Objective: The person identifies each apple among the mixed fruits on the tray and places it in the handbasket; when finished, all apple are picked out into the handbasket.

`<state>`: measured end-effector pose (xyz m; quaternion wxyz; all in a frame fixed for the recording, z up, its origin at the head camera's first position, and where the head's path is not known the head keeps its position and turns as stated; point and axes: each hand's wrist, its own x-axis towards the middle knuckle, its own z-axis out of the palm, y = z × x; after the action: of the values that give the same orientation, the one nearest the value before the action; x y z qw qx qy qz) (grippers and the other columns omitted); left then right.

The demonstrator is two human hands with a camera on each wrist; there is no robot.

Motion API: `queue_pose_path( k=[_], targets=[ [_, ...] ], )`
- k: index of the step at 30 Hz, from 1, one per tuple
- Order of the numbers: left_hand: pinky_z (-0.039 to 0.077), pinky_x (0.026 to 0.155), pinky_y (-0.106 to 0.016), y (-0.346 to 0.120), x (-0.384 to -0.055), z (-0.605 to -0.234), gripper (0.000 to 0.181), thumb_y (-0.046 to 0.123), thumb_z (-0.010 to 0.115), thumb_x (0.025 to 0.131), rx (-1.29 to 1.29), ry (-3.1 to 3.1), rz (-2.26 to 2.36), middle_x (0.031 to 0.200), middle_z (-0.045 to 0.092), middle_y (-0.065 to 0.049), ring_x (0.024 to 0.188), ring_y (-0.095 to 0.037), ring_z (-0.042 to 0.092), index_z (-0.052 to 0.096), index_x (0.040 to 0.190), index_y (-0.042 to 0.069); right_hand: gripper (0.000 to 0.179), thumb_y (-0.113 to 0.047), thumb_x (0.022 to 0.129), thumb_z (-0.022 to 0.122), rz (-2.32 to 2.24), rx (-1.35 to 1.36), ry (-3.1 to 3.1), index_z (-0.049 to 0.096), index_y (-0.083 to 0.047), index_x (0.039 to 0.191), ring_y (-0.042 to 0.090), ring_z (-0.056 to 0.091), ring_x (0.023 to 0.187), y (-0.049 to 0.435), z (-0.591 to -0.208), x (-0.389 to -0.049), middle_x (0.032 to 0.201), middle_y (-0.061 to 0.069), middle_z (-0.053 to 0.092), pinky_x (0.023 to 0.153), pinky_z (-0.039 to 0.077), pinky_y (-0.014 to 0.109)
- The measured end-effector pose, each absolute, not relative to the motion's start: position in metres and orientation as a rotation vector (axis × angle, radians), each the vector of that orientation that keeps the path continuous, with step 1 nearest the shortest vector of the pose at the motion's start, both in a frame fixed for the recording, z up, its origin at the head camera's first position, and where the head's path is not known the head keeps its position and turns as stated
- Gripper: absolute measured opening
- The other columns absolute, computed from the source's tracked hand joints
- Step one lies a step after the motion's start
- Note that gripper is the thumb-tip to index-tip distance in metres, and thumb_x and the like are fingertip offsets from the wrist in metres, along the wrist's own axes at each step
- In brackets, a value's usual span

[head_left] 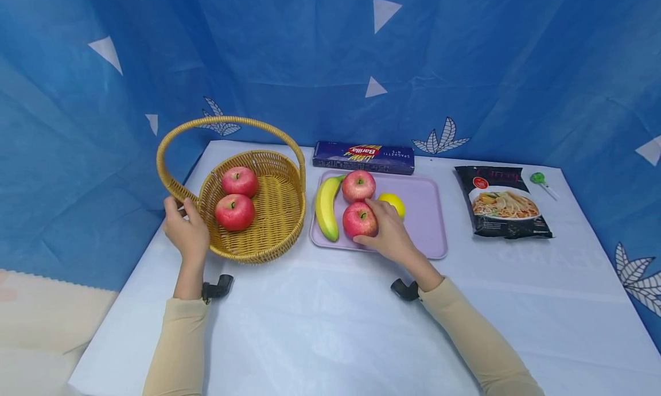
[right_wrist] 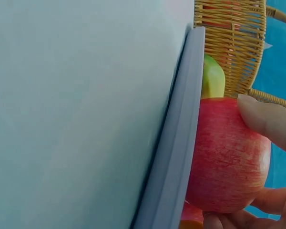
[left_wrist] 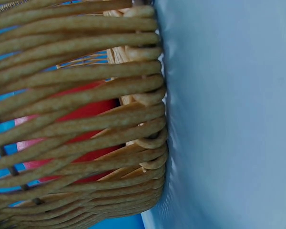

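Note:
My left hand (head_left: pixel 190 231) grips the left side of a wicker basket (head_left: pixel 279 218), where the arched handle meets the rim. Two red apples (head_left: pixel 234 212) lie inside it. My right hand (head_left: pixel 389 232) holds a red apple (head_left: pixel 360 219) at the front of a lilac tray (head_left: pixel 420 212), thumb on one side and fingers on the other. Behind that apple sits another apple (head_left: pixel 358 185). A banana (head_left: pixel 326 209) lies along the tray's left side, and a yellow lemon-like fruit (head_left: pixel 393 202) is partly covered by my right hand. The left wrist view shows only basket weave (left_wrist: pixel 76 119) with red behind it.
A blue spaghetti box (head_left: pixel 364 156) lies just behind the tray. To the right are a black noodle packet (head_left: pixel 503 204) and a green lollipop (head_left: pixel 539 179). A blue cloth (head_left: pixel 310 51) hangs behind the white table (head_left: pixel 320 327).

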<state>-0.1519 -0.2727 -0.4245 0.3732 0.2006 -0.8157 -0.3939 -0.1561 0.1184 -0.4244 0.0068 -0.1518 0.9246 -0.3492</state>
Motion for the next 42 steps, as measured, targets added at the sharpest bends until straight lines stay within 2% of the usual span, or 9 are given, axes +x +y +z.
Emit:
queue_pose_path(
  k=[21, 33, 42],
  targets=[
    [0.044, 0.087, -0.048, -0.273, -0.153, -0.425, 0.037, 0.027, 0.042, 0.105, 0.504, -2.086, -1.011, 0.114, 0.061, -0.027, 0.103, -0.041, 0.060, 0.054, 0.119, -0.005, 0.083, -0.025, 0.074, 0.085, -1.113, -0.458, 2.927, 0.045, 0.002, 0.141, 0.034, 0.045, 0.124, 0.116, -0.426, -0.156, 0.133, 0.021, 0.051, 0.103, 0.044, 0.055],
    [0.044, 0.088, -0.048, -0.273, -0.153, -0.425, 0.037, 0.028, 0.042, 0.105, 0.521, -2.091, -1.020, 0.114, 0.061, -0.026, 0.104, -0.040, 0.059, 0.054, 0.120, -0.004, 0.083, -0.027, 0.071, 0.086, -1.118, -0.443, 2.979, 0.048, -0.001, 0.140, 0.032, 0.048, 0.120, 0.117, -0.413, -0.151, 0.129, 0.019, 0.052, 0.095, 0.049, 0.055],
    [0.044, 0.087, -0.046, -0.273, -0.152, -0.424, 0.038, 0.028, 0.041, 0.105, 0.520, -2.093, -1.021, 0.115, 0.060, -0.026, 0.104, -0.040, 0.059, 0.054, 0.120, -0.004, 0.081, -0.025, 0.070, 0.087, -1.244, -0.558, 2.982, 0.050, -0.004, 0.138, 0.031, 0.052, 0.115, 0.113, -0.395, -0.142, 0.126, 0.017, 0.052, 0.089, 0.053, 0.052]
  ],
)
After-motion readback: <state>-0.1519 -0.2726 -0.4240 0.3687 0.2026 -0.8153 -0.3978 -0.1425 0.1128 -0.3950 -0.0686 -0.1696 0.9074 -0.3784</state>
